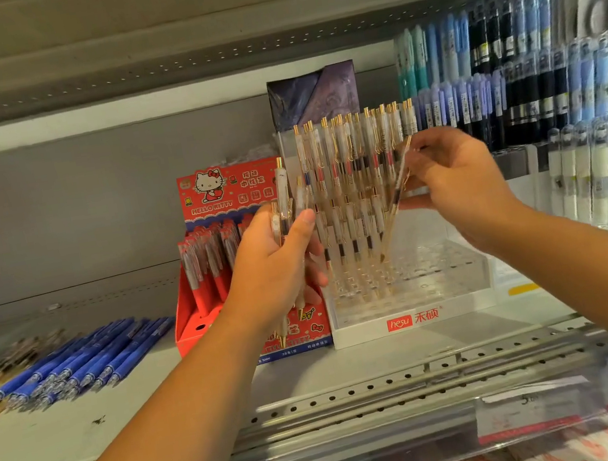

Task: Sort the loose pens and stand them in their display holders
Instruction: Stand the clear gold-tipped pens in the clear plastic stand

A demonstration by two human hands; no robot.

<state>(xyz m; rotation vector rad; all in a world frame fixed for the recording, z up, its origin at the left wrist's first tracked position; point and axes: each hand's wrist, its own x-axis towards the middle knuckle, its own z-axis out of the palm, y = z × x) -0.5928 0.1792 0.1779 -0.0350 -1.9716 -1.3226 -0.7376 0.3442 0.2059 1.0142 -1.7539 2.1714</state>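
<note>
- My right hand (451, 181) pinches one clear, gold-trimmed pen (396, 198) between thumb and fingertips, gripping it in the upper half of the barrel.
- That pen is tilted, with its clip end up toward my hand and its tip down over the open holes of the clear holder (463, 276). I cannot tell whether the tip has entered a hole.
- My left hand (279, 262) is clenched round a small bundle of pens (283, 193) of the same kind. I hold it upright just left of the clear holder, with tops above my thumb and gold tips below my palm.
- More standing pens (353, 149) of this kind fill the holder's back rows, upright and packed close.
- A red cartoon-cat box (231, 190) touches the holder's left side and has red-barrelled pens standing in it.
- Further left of the holder, well apart from it, loose blue pens (82, 360) lie flat in a row, with a heap of clear and gold ones beyond them.
- To the right of the holder and behind it, racks of packaged pens (509, 75) stand in blue, black and white.
- The holder rests on a grey metal shelf (357, 366) with a perforated front edge.
</note>
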